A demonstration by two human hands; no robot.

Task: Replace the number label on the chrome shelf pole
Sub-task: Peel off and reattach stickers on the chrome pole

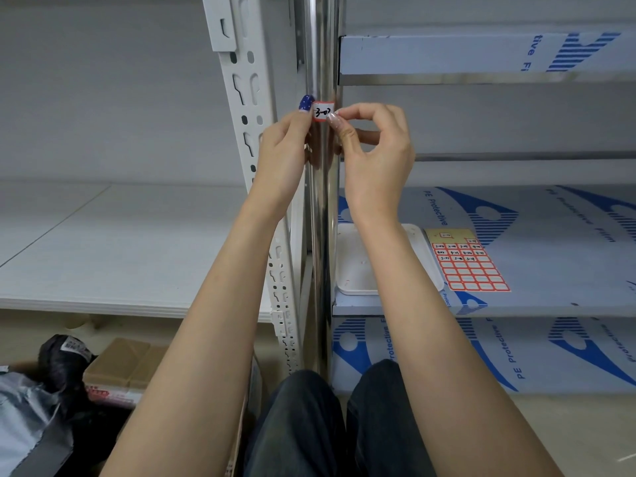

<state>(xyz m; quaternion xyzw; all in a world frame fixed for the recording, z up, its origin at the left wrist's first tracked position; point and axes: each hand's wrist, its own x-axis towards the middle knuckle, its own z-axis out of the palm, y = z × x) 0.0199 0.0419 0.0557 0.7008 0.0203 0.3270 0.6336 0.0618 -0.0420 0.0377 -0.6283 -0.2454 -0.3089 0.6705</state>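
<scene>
Nearest to us, our knees in dark jeans (337, 425) are bent below the shelving, and some wrapped parcels (51, 390) lie on the floor to the left.

Further off, on the film-covered shelf (568, 256) to the right of the pole, a white tray (354, 266) sits just beside a label sheet (469, 265). Several of its red-bordered labels carry handwriting, many are blank, and bare yellow backing shows near the top where labels have gone.

Beyond that, both hands meet on the chrome pole (321, 208), which stands next to a white slotted upright (246, 98). The number label (323, 111) lies on the front of the pole, its handwriting facing us. Our left hand (285, 146) sets its thumb on the label's left edge, with the other fingers curled in toward the pole; we cannot tell whether they grip it. Our right hand (375, 149) pinches the label's right edge between thumb and forefinger.

We cannot say for certain whether this is the old label coming off or the new one going on. We see no second label on the pole and no discarded one, and the gaps in the sheet suggest this is the replacement being placed. If so, what is left is to press both edges flat and let go.
</scene>
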